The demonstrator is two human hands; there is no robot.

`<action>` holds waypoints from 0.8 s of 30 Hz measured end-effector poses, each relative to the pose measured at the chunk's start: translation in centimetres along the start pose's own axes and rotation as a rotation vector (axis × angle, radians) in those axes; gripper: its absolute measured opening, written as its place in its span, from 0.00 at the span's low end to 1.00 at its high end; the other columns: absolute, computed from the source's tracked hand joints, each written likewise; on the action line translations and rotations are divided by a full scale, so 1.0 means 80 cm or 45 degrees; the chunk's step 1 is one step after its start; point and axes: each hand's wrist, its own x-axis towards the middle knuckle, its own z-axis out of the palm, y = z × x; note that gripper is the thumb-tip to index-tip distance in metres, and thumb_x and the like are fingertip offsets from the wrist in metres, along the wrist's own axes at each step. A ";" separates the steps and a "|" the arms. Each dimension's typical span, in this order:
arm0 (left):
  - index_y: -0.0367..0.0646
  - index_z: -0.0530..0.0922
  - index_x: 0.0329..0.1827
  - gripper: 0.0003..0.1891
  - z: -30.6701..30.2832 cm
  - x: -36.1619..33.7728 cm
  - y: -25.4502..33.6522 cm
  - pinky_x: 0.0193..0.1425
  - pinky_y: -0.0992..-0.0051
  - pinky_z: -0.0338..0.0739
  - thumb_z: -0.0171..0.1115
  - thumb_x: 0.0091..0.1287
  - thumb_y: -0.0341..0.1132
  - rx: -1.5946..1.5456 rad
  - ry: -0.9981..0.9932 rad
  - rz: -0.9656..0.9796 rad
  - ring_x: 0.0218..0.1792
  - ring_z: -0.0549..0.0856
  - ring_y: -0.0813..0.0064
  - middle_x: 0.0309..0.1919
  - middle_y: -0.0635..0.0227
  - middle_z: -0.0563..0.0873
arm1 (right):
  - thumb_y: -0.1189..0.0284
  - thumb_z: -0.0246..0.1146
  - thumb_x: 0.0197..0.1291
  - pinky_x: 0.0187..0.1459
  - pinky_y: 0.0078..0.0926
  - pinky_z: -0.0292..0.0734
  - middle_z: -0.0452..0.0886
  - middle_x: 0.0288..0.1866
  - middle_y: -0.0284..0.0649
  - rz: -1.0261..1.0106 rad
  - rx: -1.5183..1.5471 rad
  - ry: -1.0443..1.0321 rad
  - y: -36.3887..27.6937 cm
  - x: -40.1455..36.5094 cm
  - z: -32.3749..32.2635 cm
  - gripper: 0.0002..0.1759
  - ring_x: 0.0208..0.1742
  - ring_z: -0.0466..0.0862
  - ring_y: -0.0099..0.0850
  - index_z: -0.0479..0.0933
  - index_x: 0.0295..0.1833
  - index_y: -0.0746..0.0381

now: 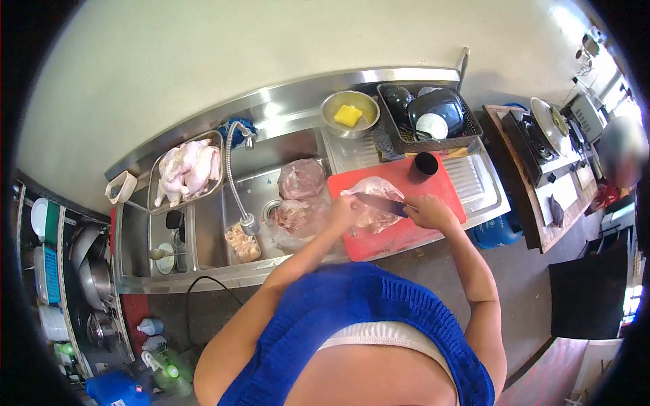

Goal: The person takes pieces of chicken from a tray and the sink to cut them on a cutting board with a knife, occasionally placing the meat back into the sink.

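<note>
A piece of raw poultry (376, 218) lies on a red cutting board (440, 196) on the sink's right drainboard. My right hand (428, 211) is closed round the handle of a knife (380, 204), whose blade lies across the meat and points left. At the meat's left edge, my left hand (344, 210) has its fingers pressed together on the poultry, near the knife tip. A black cup (424, 166) stands at the board's upper right. Plastic bags of meat (301, 180) and a container of pale pieces (242, 243) are in the sink basin to the left.
A tray of whole raw poultry (186, 170) sits over the left basin. Behind the board are a steel bowl (332, 107) with a yellow sponge and a black dish rack (433, 145). A flexible faucet (232, 172) hangs over the sink. Another person (623, 155) is at far right.
</note>
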 end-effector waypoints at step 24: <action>0.39 0.83 0.31 0.06 0.000 -0.004 0.005 0.26 0.71 0.70 0.66 0.60 0.32 -0.050 0.052 0.124 0.20 0.78 0.78 0.18 0.66 0.80 | 0.64 0.56 0.60 0.55 0.50 0.77 0.85 0.48 0.49 -0.003 -0.003 -0.231 0.018 0.008 -0.007 0.18 0.48 0.84 0.51 0.82 0.54 0.55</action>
